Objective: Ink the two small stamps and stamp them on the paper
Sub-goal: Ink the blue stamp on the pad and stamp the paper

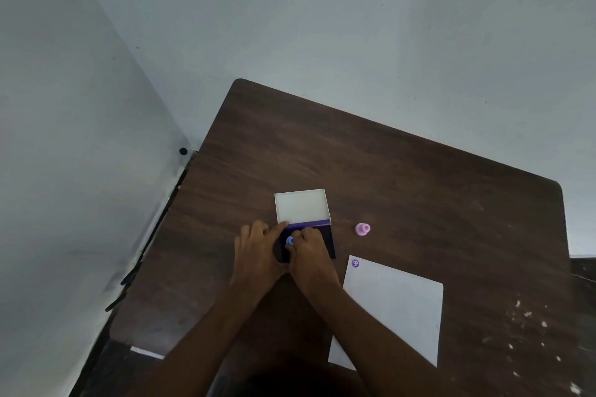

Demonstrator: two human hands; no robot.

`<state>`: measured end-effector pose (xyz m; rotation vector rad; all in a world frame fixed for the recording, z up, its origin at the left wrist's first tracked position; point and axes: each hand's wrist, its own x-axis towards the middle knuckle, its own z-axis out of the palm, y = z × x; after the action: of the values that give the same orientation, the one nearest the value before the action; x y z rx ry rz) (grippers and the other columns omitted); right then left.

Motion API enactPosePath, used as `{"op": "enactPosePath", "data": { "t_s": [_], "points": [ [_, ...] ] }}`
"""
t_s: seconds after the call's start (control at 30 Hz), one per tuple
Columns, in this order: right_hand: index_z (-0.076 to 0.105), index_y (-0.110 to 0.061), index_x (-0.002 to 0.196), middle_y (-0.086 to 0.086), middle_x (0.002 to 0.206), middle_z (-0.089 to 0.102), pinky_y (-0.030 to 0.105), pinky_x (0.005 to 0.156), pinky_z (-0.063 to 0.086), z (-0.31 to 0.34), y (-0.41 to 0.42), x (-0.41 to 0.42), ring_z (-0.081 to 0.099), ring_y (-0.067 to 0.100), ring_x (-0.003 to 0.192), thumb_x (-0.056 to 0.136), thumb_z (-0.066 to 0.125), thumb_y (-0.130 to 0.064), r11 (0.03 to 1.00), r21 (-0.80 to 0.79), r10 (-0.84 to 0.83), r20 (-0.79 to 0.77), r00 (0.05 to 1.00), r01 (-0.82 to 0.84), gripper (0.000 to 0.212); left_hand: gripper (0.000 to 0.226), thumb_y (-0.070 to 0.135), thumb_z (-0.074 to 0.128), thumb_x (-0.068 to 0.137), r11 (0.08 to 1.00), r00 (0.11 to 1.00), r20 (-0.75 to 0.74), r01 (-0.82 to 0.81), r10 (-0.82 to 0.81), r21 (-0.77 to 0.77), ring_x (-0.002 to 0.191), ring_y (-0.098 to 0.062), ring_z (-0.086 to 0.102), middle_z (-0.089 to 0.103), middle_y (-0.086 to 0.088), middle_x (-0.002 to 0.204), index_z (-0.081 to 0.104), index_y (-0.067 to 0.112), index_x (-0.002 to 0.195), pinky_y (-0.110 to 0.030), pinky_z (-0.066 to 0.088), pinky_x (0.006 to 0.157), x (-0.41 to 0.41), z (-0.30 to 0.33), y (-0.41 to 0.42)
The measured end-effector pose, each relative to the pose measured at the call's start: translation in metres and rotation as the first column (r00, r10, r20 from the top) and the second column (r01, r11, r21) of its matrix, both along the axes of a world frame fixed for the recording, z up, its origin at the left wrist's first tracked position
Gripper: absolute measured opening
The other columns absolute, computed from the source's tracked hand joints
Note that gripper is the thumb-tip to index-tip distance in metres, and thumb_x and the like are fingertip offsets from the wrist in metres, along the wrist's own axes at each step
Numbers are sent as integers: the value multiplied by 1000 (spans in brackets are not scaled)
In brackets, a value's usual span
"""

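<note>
An open purple ink pad (325, 235) lies mid-table, its white lid (301, 206) folded back behind it. My right hand (308, 256) grips a small blue stamp (290, 240) and holds it down on the pad's dark surface. My left hand (258, 250) rests against the pad's left edge, fingers on its rim. A small pink stamp (362, 229) lies on its side to the right of the pad. The white paper (396, 306) lies to the front right, with one purple stamp mark (355, 263) near its far left corner.
The dark wooden table (419, 190) stands in a corner against grey walls. White flecks (529, 319) mark its right front part. A black cable (142, 255) runs down along the table's left edge.
</note>
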<state>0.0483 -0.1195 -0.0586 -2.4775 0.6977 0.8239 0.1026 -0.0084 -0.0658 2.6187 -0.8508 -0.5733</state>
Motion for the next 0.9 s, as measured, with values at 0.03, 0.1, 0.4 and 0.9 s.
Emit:
{"op": "enactPosePath", "data": {
  "t_s": [0.03,0.1,0.4,0.9],
  "points": [
    [33,-11,141,11,147,36,36,115,21,-1,-1,2,33,27,134,90,62,-21,999,-16,35,-19,999,-35,60,85,60,71,63,1000,1000,6,2,-2,-2,100,-18,41,50,-1,113,42,34,139,-31,34,80,0,0,0],
    [32,-11,142,12,148,35,37,116,20,-2,-1,4,32,28,135,90,62,-21,997,-27,71,-37,997,-72,61,84,59,72,62,1000,1000,16,5,-5,-6,98,-19,42,51,-2,110,44,32,137,-31,34,79,1,1,-1],
    [39,-11,138,13,143,42,39,113,25,5,5,0,37,29,131,86,67,-18,1000,-8,8,31,999,-8,60,82,56,70,67,999,998,40,43,-45,32,103,-20,42,50,-3,116,41,29,139,-31,36,82,-2,10,-4],
    [67,-10,103,9,102,69,25,86,47,31,-34,-109,59,14,86,89,64,-23,728,279,-681,400,614,626,20,36,46,51,90,956,960,45,279,-276,-92,112,-13,49,60,8,121,58,35,124,-30,31,96,-62,24,-21]
  ]
}}
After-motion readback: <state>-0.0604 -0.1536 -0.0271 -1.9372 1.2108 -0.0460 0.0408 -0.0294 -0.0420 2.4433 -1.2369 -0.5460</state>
